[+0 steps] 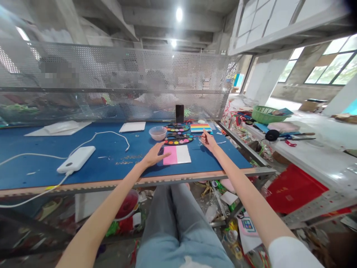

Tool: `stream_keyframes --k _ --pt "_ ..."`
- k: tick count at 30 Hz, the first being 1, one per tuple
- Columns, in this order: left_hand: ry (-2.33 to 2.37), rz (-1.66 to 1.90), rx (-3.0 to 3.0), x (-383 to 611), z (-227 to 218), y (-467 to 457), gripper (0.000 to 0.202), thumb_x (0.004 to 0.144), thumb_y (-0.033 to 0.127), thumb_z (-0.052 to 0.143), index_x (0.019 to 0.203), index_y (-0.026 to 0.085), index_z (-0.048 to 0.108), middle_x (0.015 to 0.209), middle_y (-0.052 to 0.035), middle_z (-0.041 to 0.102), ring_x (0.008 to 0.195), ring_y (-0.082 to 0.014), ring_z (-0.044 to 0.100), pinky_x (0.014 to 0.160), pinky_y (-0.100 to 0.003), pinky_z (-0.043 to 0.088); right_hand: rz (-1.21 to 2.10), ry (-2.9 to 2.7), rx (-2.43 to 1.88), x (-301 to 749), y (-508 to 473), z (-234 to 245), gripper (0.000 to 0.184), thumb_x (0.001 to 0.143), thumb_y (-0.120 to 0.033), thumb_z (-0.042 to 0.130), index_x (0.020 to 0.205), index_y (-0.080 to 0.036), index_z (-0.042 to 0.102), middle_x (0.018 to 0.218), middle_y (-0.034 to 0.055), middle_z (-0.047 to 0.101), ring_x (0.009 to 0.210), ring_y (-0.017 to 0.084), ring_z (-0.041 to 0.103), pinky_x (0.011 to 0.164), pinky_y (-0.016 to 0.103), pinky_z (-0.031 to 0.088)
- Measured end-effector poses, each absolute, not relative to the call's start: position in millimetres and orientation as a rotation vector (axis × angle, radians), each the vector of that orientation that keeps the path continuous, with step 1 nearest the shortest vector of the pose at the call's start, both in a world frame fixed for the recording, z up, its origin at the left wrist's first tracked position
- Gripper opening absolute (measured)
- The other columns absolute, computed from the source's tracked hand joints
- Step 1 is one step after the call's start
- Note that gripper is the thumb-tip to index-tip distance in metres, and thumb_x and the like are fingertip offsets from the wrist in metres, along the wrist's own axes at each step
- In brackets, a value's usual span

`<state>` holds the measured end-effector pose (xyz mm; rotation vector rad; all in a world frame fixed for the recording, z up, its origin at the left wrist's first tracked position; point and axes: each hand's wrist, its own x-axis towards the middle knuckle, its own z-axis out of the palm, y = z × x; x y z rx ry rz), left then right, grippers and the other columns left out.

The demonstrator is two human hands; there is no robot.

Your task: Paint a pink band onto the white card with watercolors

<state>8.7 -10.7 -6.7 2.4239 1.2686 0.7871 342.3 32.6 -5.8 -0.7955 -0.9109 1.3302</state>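
A small square sheet (183, 154), pink on its left half and white on its right, lies on the blue tabletop (150, 171) in front of me. My left hand (154, 154) is at the sheet's left edge, fingers stretched out and thumb over the pink part. To the right of the sheet, my right hand (208, 141) is raised slightly with its fingers curled together; what they hold, if anything, is too small to make out. Just behind the sheet sits a dark paint palette (178, 142) with round colour wells. A second paint palette (177, 129) lies beyond it.
A clear plastic bowl (157, 133) stands left of the palettes. Behind my right hand lies a rainbow-striped card (200, 127). A phone (180, 113) leans upright by the perforated metal screen (111, 74). A white power bank (76, 159) with cables occupies the left side.
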Motion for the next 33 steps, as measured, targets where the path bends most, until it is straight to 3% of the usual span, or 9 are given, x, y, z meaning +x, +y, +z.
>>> stream_keyframes --k 3,6,12,17,19,21,24,29,33 --pt "1.317 0.950 2.353 9 -2 -10 0.048 0.097 0.056 0.045 0.121 0.018 0.061 0.126 -0.0102 0.062 0.121 -0.0260 0.056 0.109 -0.045 0.039 1.282 -0.879 -0.788 343 32 -3 0.053 0.081 -0.061 0.070 0.062 -0.022 0.040 0.042 -0.0078 0.040 0.038 0.006 0.035 0.035 0.019 0.028" --pt "1.352 1.112 2.211 8 0 -8 0.034 0.097 0.045 0.054 0.113 0.016 0.063 0.120 -0.0091 0.063 0.112 -0.0237 0.059 0.100 -0.049 0.046 1.260 -0.860 -0.783 344 31 -2 0.052 0.080 -0.062 0.070 0.062 -0.022 0.041 0.042 -0.0080 0.040 0.038 0.006 0.035 0.035 0.019 0.029" --pt "1.245 1.366 1.759 4 9 -4 0.029 0.096 0.037 0.060 0.115 0.016 0.062 0.118 -0.0081 0.063 0.102 -0.0209 0.063 0.089 -0.042 0.054 1.286 -0.859 -0.757 340 32 -7 0.047 0.080 -0.058 0.073 0.066 -0.021 0.047 0.042 -0.0084 0.041 0.037 0.006 0.035 0.035 0.017 0.027" --pt "0.925 1.462 1.319 14 33 -1 0.037 0.100 0.047 0.048 0.099 0.015 0.064 0.093 -0.0050 0.069 0.082 -0.0157 0.067 0.078 -0.036 0.058 1.327 -0.850 -0.731 338 33 -9 0.046 0.082 -0.057 0.071 0.066 -0.021 0.046 0.041 -0.0090 0.038 0.036 0.005 0.034 0.034 0.016 0.027" --pt "0.761 1.459 1.178 23 43 -5 0.047 0.104 0.045 0.031 0.087 0.018 0.065 0.086 -0.0059 0.070 0.088 -0.0170 0.070 0.086 -0.035 0.057 1.334 -0.844 -0.720 339 32 -8 0.046 0.084 -0.056 0.069 0.066 -0.021 0.046 0.041 -0.0091 0.038 0.036 0.005 0.033 0.034 0.016 0.026" --pt "0.602 1.429 1.067 34 49 -12 0.050 0.104 0.040 0.023 0.092 0.019 0.067 0.098 -0.0094 0.073 0.106 -0.0201 0.068 0.095 -0.037 0.054 1.339 -0.843 -0.712 340 31 -8 0.045 0.085 -0.056 0.068 0.066 -0.021 0.047 0.041 -0.0089 0.038 0.035 0.005 0.033 0.033 0.016 0.027" --pt "0.424 1.357 0.933 49 55 -24 0.043 0.101 0.035 0.029 0.100 0.019 0.068 0.108 -0.0115 0.072 0.118 -0.0241 0.063 0.102 -0.042 0.051 1.342 -0.845 -0.703 340 30 -7 0.045 0.086 -0.054 0.067 0.065 -0.021 0.046 0.041 -0.0089 0.038 0.035 0.005 0.033 0.034 0.016 0.028" --pt "0.246 1.307 0.781 63 60 -33 0.038 0.093 0.043 0.040 0.105 0.018 0.067 0.122 -0.0127 0.068 0.129 -0.0293 0.056 0.107 -0.046 0.048 1.342 -0.846 -0.702 340 31 -7 0.044 0.088 -0.052 0.066 0.064 -0.021 0.045 0.041 -0.0083 0.039 0.036 0.005 0.034 0.034 0.015 0.028" --pt "0.246 1.297 0.734 64 61 -32 0.033 0.082 0.011 0.048 0.110 0.020 0.063 0.127 -0.0096 0.066 0.133 -0.0252 0.054 0.112 -0.043 0.042 1.343 -0.832 -0.697 340 32 -7 0.043 0.090 -0.051 0.064 0.065 -0.021 0.045 0.042 -0.0084 0.038 0.035 0.006 0.034 0.034 0.016 0.029"
